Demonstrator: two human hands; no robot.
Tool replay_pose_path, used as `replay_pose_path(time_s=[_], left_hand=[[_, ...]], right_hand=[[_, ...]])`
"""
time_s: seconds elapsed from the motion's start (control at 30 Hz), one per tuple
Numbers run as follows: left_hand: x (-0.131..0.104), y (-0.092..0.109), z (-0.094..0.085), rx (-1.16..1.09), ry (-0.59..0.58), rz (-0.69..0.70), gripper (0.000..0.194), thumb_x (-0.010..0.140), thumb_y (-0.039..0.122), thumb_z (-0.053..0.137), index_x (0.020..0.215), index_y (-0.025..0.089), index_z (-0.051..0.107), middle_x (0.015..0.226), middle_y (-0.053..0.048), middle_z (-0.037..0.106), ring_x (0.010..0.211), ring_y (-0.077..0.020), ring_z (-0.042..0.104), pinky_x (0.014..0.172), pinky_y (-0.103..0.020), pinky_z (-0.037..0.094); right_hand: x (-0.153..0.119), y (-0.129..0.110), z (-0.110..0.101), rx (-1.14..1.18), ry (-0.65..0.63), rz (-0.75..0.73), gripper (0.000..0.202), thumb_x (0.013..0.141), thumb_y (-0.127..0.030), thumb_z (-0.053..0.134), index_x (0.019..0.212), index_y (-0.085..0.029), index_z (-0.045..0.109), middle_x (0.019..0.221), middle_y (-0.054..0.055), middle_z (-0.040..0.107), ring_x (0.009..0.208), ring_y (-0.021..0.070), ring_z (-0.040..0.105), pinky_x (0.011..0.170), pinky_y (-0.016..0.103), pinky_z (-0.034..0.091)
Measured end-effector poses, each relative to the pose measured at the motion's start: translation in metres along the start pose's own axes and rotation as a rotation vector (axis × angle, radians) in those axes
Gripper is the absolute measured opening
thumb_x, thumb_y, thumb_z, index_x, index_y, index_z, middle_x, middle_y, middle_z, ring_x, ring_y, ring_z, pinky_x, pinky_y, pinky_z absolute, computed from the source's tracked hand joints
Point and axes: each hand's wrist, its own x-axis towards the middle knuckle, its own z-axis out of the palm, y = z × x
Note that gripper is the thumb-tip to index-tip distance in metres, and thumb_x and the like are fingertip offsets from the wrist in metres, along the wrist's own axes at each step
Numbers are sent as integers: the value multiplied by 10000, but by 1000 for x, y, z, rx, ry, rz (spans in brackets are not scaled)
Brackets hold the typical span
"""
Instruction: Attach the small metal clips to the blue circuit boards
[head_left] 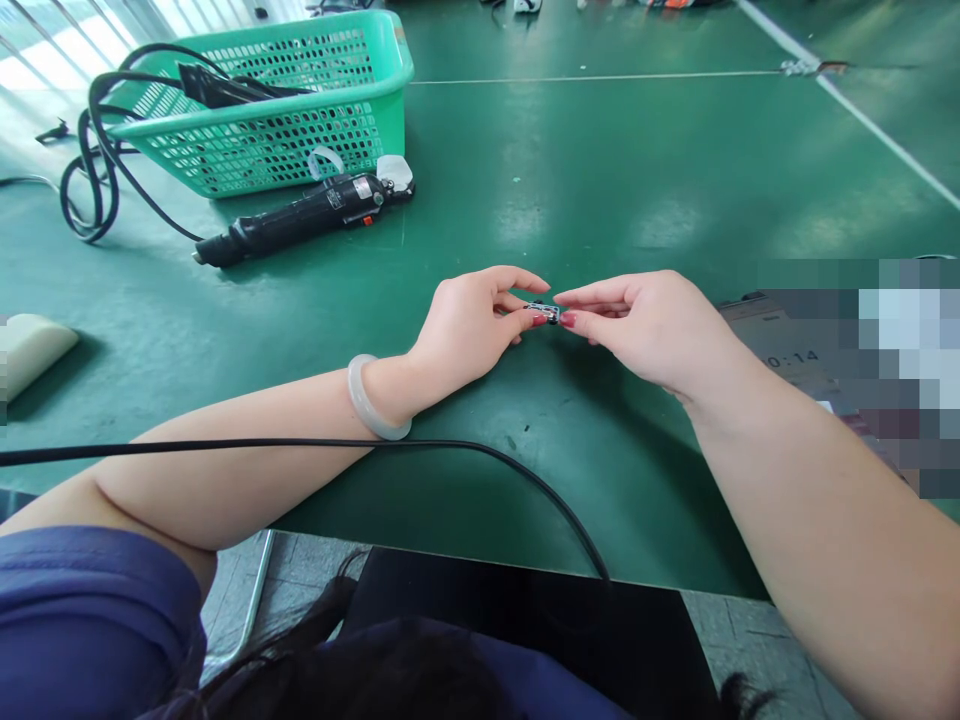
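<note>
Just above the green table (465, 480), in front of me, a small part (549, 312) with a metallic frame and dark round pieces is held at my fingertips. It is too small to name. My left hand (480, 315) pinches its left end between thumb and fingers. From the other side, my right hand (645, 315) has thumb and index finger closed at the right end of the part. Fingers cover some of it. A pale bangle (367, 400) circles my left wrist.
At the back left stands a green perforated basket (255, 140) with black cable in it. A black electric screwdriver (300, 215) lies before it. A black cord (300, 443) crosses over my left forearm. Right of my right hand lies a device with digits (795, 357), partly blurred out.
</note>
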Motion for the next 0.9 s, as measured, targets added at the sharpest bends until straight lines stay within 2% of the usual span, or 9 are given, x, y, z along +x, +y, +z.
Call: replay_pose_path(time_s=[0.1,0.17,0.3,0.57,0.9], left_hand=[[0,1,-1,-18,-7,-36,251,829,218,657,1073,180,700,792,-19,758,626,-113,661,668,-256,529],[0,1,-1,-17,-14,-49,259,826,222,660,1079,177,699,789,-20,758,620,-109,656,666,-253,527],[1,1,-1,-7,-24,-34,277,818,233,677,1089,177,695,824,-27,765,614,-105,654,685,-263,527],[4,-2,0,57,0,-19,325,774,259,708,1092,189,709,869,-31,763,757,-136,687,743,-277,514],[7,-5,0,15,-21,-71,357,735,293,734,1073,181,713,871,-43,751,737,-132,659,723,-284,510]], right_hand=[[-1,0,4,65,-36,-52,334,700,-217,788,1033,-221,766,855,30,765,780,205,718,784,365,584],[-2,-1,6,35,-26,-77,290,699,-219,781,989,-222,774,841,23,763,776,201,716,800,362,581],[-2,-1,8,-15,31,-134,179,725,-242,751,899,-210,780,805,29,760,731,194,705,742,343,577],[-3,0,11,-84,95,-212,155,727,-228,744,877,-204,778,753,27,745,675,179,679,671,318,553],[-4,-1,13,-143,116,-249,140,723,-201,718,849,-205,781,724,24,737,633,170,646,635,311,520]])
